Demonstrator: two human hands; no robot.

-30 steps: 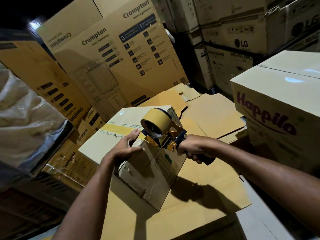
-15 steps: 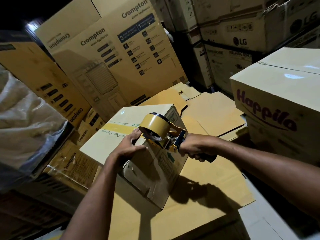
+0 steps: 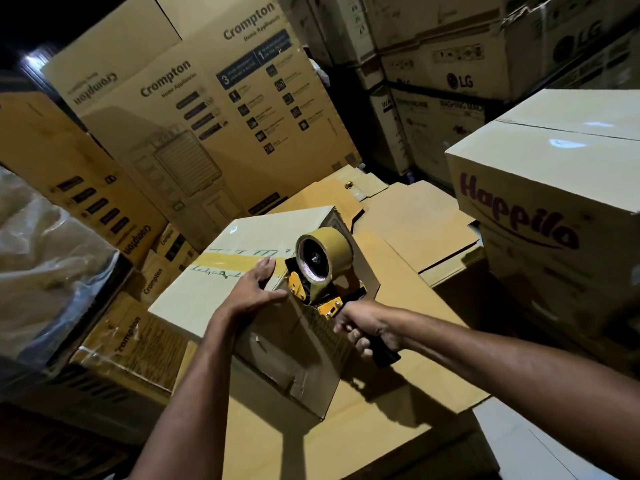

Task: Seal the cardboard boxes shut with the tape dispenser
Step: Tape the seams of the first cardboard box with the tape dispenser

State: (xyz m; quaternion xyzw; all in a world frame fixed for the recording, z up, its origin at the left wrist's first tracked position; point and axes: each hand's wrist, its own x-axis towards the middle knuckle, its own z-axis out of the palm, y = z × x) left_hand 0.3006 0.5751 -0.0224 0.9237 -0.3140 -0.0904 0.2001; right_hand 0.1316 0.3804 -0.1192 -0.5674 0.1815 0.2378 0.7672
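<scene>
L hand (image 3: 258, 289): your fingers are straight and a bit spread, palm flat on top of the small cardboard box (image 3: 207, 303) at its near edge, just beside the tape dispenser (image 3: 317, 271). It holds nothing and only presses on the lid.

R hand (image 3: 367, 327): your fingers are curled tight round the dispenser's black handle (image 3: 384, 356), w/ the handle end sticking out below the fist.

Dispenser: yellow frame, brown tape roll (image 3: 327, 251) up top. The head sits at the box's near top edge, approx. where the top meets the front face. Cannot tell whether the tape end is stuck down there.

Box: a strip of brown tape (image 3: 225, 261) runs across the top, green marks alongside it. The front face is scuffed and torn in spots. The box rests on flat cardboard sheets (image 3: 415, 220), which spread out behind and to the right.

Surroundings: a closed "Happilo" box (image 3: 554, 188) stands at right, well apart. Tall "Crompton" boxes (image 3: 194, 126) lean at back and left. "LG" boxes (image 3: 460, 67) are stacked at back right. A plastic-wrapped bundle (image 3: 45, 258) sits at far left. Lighting is dim.
</scene>
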